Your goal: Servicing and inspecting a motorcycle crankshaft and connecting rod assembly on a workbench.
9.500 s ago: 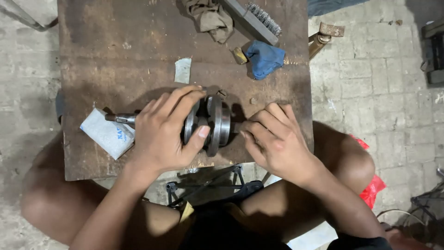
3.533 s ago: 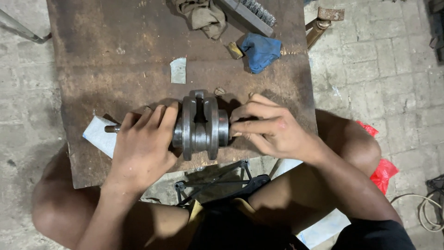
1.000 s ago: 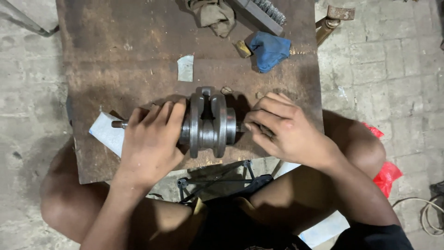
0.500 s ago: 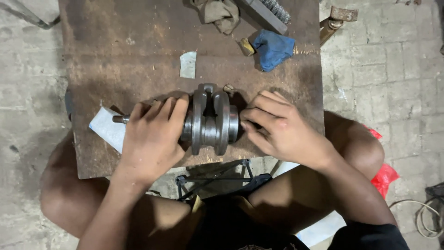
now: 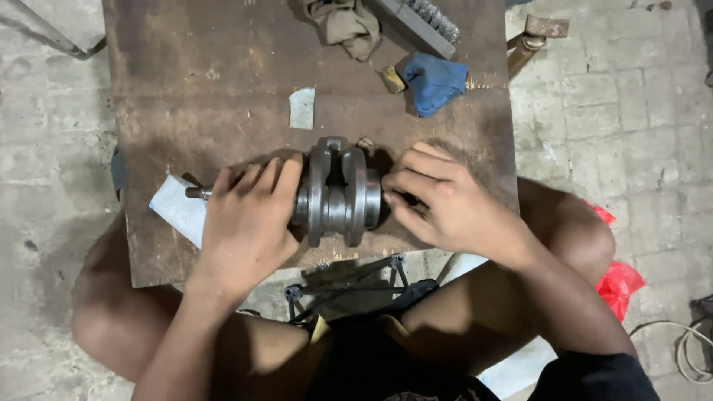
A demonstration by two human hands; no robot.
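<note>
A grey steel crankshaft with two round webs lies across a rusty metal worktable. My left hand rests flat over its left shaft, fingertips against the left web; the shaft's tip sticks out past my hand. My right hand is curled around the right shaft end, fingers pressed to the right web. A white paper sheet lies under the left shaft.
A small grey-white patch lies behind the crankshaft. Farther back are a crumpled tan rag, a wire brush, and a blue cloth. A red bag lies on the paved floor by my right knee.
Both hands have stayed on the crankshaft, which has turned a little between them; the view has shifted slightly.
</note>
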